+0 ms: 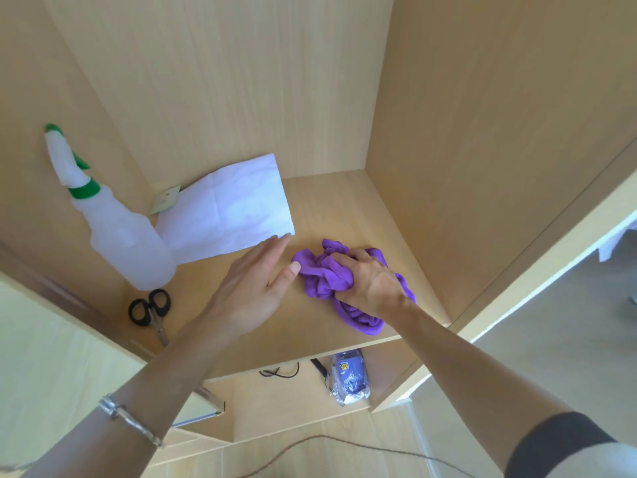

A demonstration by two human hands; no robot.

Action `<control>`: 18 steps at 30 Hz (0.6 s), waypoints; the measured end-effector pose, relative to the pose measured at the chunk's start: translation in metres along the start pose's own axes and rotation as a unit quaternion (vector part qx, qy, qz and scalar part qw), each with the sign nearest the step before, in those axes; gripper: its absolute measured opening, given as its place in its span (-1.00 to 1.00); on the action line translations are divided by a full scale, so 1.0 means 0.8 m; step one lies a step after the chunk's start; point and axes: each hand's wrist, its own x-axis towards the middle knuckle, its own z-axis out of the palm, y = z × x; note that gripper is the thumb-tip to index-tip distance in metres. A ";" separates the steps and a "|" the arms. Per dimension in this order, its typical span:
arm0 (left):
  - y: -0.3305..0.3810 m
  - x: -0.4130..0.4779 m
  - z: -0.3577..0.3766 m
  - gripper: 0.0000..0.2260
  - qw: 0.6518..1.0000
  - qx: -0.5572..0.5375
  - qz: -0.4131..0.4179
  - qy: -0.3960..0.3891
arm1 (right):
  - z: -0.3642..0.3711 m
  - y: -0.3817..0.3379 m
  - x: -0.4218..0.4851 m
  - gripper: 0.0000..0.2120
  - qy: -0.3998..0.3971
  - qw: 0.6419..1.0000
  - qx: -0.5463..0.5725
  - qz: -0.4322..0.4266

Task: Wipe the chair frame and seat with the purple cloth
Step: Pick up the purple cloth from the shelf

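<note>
Looking down onto a pale wooden shelf (344,208) boxed in by side panels. Lying toward 10 o'clock from the board's middle, a creased white paper sheet (227,215), near corner right at the left fingertips. Standing at 9 o'clock of the sheet and overlapping its edge, a translucent spray bottle (124,243) with green collar and nozzle tip. Bunched on the board at 4 o'clock of the sheet, the purple cloth (324,277). Clamped over the cloth's right part, the right hand (372,284), fingers curled into the folds. Held at 9 o'clock of the cloth, the left hand (255,288), fingers straight and together, gripping nothing, thumb tip just beside the cloth; touching the board or not, cannot tell. Lying at 6 o'clock of the bottle, black-handled scissors (151,312), blades closed. Sitting on the lower shelf at 6 o'clock of the cloth, a plastic-wrapped packet (350,381). Circling the left wrist, a silver bracelet (129,419).
</note>
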 end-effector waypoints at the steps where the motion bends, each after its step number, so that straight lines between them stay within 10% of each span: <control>1: 0.008 0.003 -0.007 -0.53 1.000 0.003 0.009 0.003 | -0.009 -0.004 -0.007 -0.54 0.008 1.000 0.015 0.003; 18: 0.178 0.006 -0.089 -0.52 0.946 -0.060 0.293 0.126 | -0.233 -0.097 -0.164 -0.50 0.294 0.953 0.017 0.072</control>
